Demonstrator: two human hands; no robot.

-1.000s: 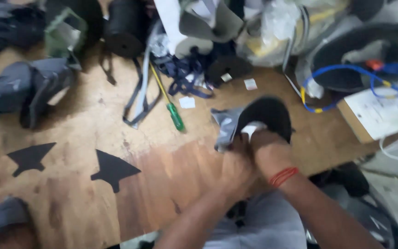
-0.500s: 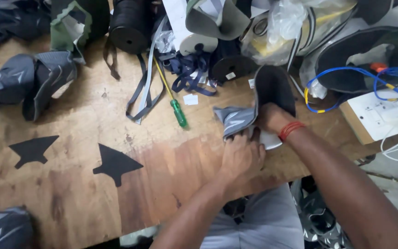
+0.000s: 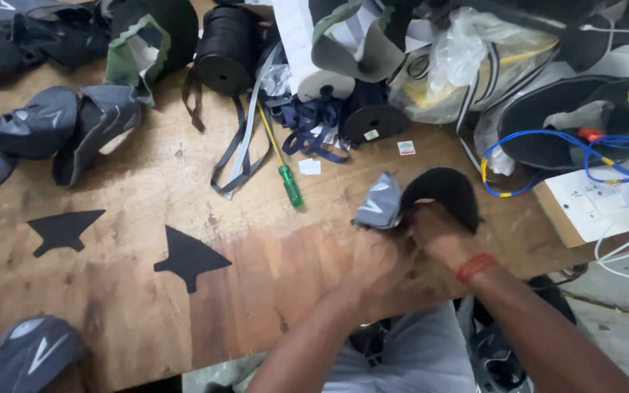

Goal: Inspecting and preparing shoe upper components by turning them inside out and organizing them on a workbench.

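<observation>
Scuffed wooden worktop (image 3: 147,182) from the head view, near its front edge: both hands, left hand (image 3: 376,262) and right hand (image 3: 438,233), fingers clamped on grey-and-black shoe upper (image 3: 431,196), now drawn closer in, green screwdriver (image 3: 285,178) just beside, untouched.

A worn wooden workbench (image 3: 132,189) fills most of the view, its top scuffed and stained, paler at the far side and darker reddish-brown toward the near edge. Beyond the bench's right end a strip of grey concrete floor (image 3: 613,306) shows, dusty and uneven. The light is soft and even, falling from above with only faint shadows across the wood, and no wall or window comes into the picture.
</observation>
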